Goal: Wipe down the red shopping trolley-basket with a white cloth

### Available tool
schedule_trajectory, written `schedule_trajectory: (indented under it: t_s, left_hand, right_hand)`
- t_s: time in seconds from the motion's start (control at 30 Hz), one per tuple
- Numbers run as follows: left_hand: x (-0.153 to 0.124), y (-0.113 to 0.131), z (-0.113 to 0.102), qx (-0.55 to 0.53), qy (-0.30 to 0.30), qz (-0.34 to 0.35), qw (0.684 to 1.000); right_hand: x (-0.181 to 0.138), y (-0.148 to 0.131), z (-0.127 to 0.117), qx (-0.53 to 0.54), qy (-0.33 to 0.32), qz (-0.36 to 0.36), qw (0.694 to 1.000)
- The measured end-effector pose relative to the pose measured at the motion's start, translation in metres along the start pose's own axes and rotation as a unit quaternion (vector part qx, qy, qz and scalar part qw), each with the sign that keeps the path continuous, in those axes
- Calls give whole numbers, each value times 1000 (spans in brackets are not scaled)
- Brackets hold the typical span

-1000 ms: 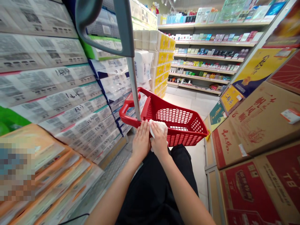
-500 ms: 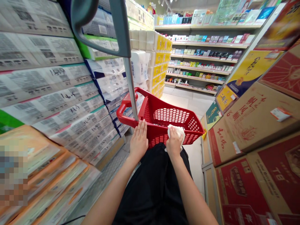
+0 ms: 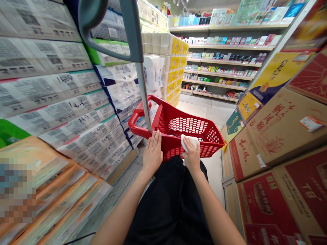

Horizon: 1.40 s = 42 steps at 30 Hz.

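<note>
- Narrow shop aisle, viewed from above and behind two bare forearms.
- Red shopping basket (image 3: 204,134) of plastic mesh on the pale tiled floor (image 3: 204,110), straight ahead and just beyond the hands.
- Grey pull handle (image 3: 143,92) rising from the basket's near left corner to a looped grip at the top of the view.
- Left hand (image 3: 152,153) flat and open, fingers straight and close together, palm down on the basket's near rim, just right of the handle's foot.
- Right hand (image 3: 191,157) a little apart from the left, curled over a white cloth (image 3: 189,140) and pressing it on the same near rim; seemingly gripped, though the fingertips are hidden under the cloth.
- Black clothing (image 3: 168,204) below both wrists.
- To the left, stacked wrapped paper packs (image 3: 76,102) with handwritten prices.
- To the right, brown and red cardboard cartons (image 3: 278,136) with red print.
- At the far end, shelves (image 3: 224,76) of small coloured packets, too small to read.
</note>
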<state>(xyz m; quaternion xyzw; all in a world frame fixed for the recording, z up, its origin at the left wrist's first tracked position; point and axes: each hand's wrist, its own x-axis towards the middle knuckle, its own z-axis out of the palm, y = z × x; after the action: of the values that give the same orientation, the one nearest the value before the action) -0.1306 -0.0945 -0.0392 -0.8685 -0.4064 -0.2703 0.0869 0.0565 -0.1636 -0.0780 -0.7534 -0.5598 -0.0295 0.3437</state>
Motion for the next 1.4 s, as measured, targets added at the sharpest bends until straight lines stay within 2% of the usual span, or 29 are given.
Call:
schedule_trajectory:
  t_s: [0.1, 0.17, 0.27, 0.43, 0.53, 0.6, 0.67, 0.83, 0.93, 1.0, 1.07, 1.17, 1.23, 1.3, 1.4]
  left_hand:
    - [0, 1, -1, -1, -1, -2, 1000]
    - [0, 1, -1, -1, -2, -3, 1000]
    - [0, 0, 0, 1, -1, -1, 1000]
    - [-1, -2, 4, 20, 6, 4, 1000]
    - [-1, -3, 4, 27, 4, 6, 1000]
    - [-1, -2, 3, 18, -2, 3, 1000]
    - [-1, -1, 0, 8, -7, -1, 1000]
    - [0, 2, -2, -2, -2, -6, 1000]
    - [0, 2, -2, -3, 1, -5, 1000]
    - [0, 2, -2, -4, 1, -6, 1000]
    - [0, 2, -1, -3, 1, -4, 1000]
    - [0, 1, 2, 9, -2, -5, 1000]
    - [-1, -1, 5, 20, -2, -7, 1000]
    - [-1, -1, 5, 26, -2, -8, 1000]
    - [0, 0, 3, 16, -9, -8, 1000]
  right_hand:
    - [-6, 32, -10, -20, 22, 61, 998]
    - [-5, 31, -11, -35, 33, 100, 994]
    - [4, -7, -3, -32, 27, 122, 992]
    - [20, -98, 17, 60, -28, -8, 998]
    - [20, -112, 19, 80, -31, -42, 995]
    - [16, -96, 17, 68, -26, -53, 996]
    - [10, -68, 14, 44, -14, -46, 998]
    - [-4, 13, -1, -10, 22, 33, 999]
    - [-5, 30, -9, -15, 29, 82, 996]
    - [-1, 17, -9, -6, 22, 113, 993]
    - [6, -13, -5, 13, 2, 109, 994]
    - [17, -71, 4, 49, -40, 26, 998]
    - [20, -99, 9, 71, -53, -17, 996]
    - [20, -108, 12, 82, -53, -40, 994]
    - [14, -85, 10, 66, -38, -49, 996]
